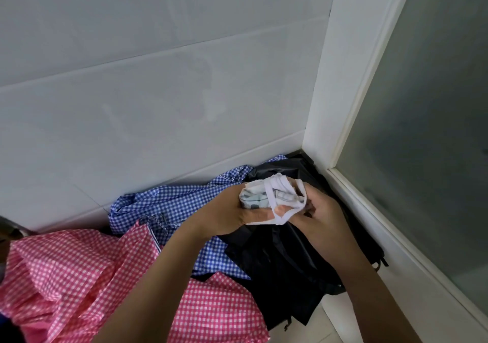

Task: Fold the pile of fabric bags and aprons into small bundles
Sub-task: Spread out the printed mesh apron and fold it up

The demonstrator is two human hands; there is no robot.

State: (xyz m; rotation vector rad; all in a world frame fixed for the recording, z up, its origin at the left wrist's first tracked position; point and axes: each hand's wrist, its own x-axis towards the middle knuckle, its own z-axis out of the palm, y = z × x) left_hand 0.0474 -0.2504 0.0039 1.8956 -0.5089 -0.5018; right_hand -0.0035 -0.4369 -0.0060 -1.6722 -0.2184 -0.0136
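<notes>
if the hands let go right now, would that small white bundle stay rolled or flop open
Probably floppy: the white bundle is soft, creased cloth that the left hand squeezes into shape. It would likely spring loose, since the white strap pinched by the right hand loops slackly and looks untied. It seems light, fitting in one palm.

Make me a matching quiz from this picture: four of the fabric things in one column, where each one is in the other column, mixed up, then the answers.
Things
1. white bundle
2. pink checked cloth
3. blue checked cloth
4. black cloth

Places
A. along the foot of the tiled wall
B. in the corner, beside the white frame
C. lower left, nearest the camera
D. held between the left hand and the right hand

Pairs: 1-D, 2-C, 3-A, 4-B
</notes>
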